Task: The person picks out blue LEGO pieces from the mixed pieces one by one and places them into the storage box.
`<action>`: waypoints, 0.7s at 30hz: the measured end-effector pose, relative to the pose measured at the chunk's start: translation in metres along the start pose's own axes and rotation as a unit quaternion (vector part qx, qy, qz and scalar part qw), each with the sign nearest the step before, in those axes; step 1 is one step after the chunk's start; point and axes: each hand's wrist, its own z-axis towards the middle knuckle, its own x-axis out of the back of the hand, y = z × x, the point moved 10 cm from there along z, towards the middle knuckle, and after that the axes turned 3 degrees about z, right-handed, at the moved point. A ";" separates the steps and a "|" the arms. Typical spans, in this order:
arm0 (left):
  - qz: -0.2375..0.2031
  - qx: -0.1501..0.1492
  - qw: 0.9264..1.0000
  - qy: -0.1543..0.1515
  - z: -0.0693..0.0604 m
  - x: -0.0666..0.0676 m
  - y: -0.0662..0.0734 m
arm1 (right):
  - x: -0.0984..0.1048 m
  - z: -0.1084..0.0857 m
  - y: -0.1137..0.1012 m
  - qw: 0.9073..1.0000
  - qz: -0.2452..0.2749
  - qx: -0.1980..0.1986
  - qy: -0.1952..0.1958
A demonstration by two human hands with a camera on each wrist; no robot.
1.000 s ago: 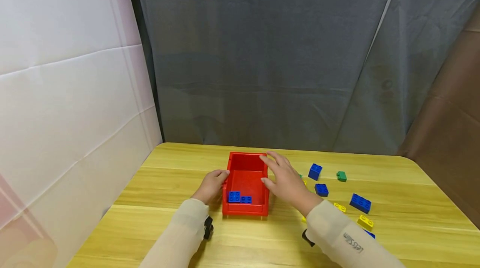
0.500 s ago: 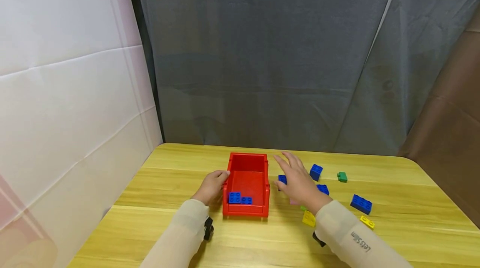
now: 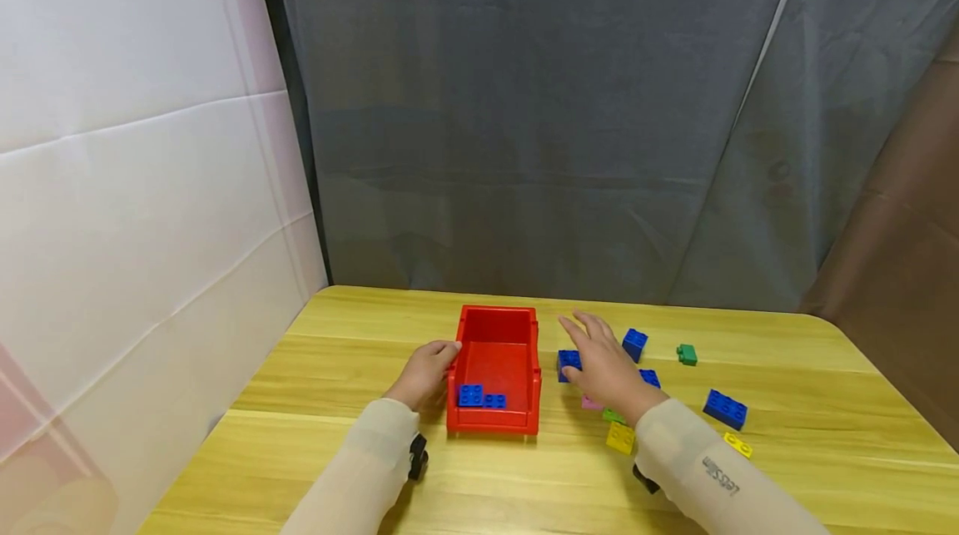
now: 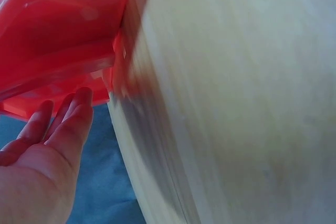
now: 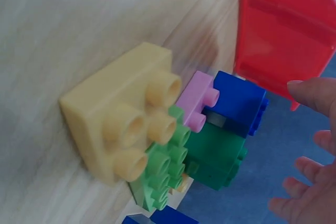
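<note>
A red bin holds two blue bricks near its front. My left hand touches the bin's left edge; in the left wrist view its fingers are fairly straight against the red plastic. Over the bricks right of the bin hovers my right hand, fingers spread, holding nothing. Beneath and beside it are a blue brick, a pink brick, a light green brick, a dark green brick and a yellow brick. The right palm is partly out of the right wrist view.
Farther right on the wooden table lie a blue brick, a yellow brick and a small green brick. Another blue brick stands behind the right hand. A dark curtain hangs behind the table.
My right hand has moved away from the bin's right rim, to the right over the bricks, uncovering blue, pink and yellow ones. The left hand has stayed at the bin.
</note>
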 end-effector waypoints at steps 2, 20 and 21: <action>0.000 -0.002 1.000 0.000 0.000 0.000 0.000 | -0.001 0.001 0.001 1.000 -0.004 0.000 -0.004; 0.005 0.006 1.000 0.006 0.001 0.004 -0.001 | -0.017 0.011 0.003 0.998 -0.038 0.001 -0.046; 0.005 0.008 1.000 0.006 0.001 0.004 -0.002 | -0.018 0.011 0.003 0.998 -0.039 0.002 -0.047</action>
